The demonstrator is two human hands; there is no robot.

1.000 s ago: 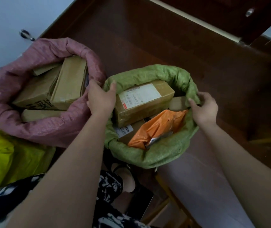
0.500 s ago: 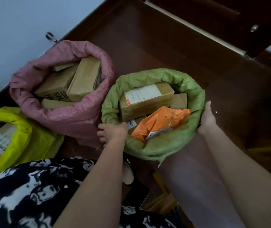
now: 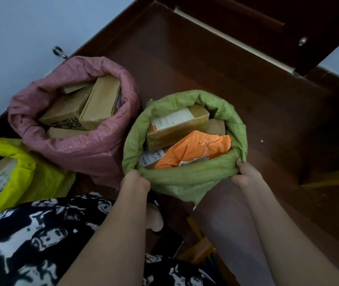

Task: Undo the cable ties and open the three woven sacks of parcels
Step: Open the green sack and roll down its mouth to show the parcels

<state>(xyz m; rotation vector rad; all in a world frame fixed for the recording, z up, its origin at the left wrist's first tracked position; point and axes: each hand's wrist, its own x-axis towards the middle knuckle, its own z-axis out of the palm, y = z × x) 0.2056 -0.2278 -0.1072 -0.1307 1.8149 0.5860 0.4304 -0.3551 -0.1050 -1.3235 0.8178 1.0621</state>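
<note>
Three woven sacks stand open on the dark wooden floor. The green sack (image 3: pixel 187 178) in the middle has its rim rolled down, showing a brown box with a white label (image 3: pixel 176 125) and an orange mailer (image 3: pixel 195 148). My left hand (image 3: pixel 134 180) grips the near left of its rolled rim. My right hand (image 3: pixel 246 174) grips the near right of the same rim. The pink sack (image 3: pixel 77 149) to the left holds several brown boxes. The yellow sack (image 3: pixel 18 172) lies at the far left edge, with a labelled box inside. No cable tie is visible.
A pale wall with a metal ring (image 3: pixel 58 51) runs behind the pink sack. Dark wooden furniture with a round knob (image 3: pixel 302 41) stands at the top right. My patterned black-and-white clothing (image 3: pixel 40 240) fills the lower left.
Both hands slid along the green sack's rim from its sides to its near edge and now grip it there. The camera shifted right, bringing the yellow sack into view.
</note>
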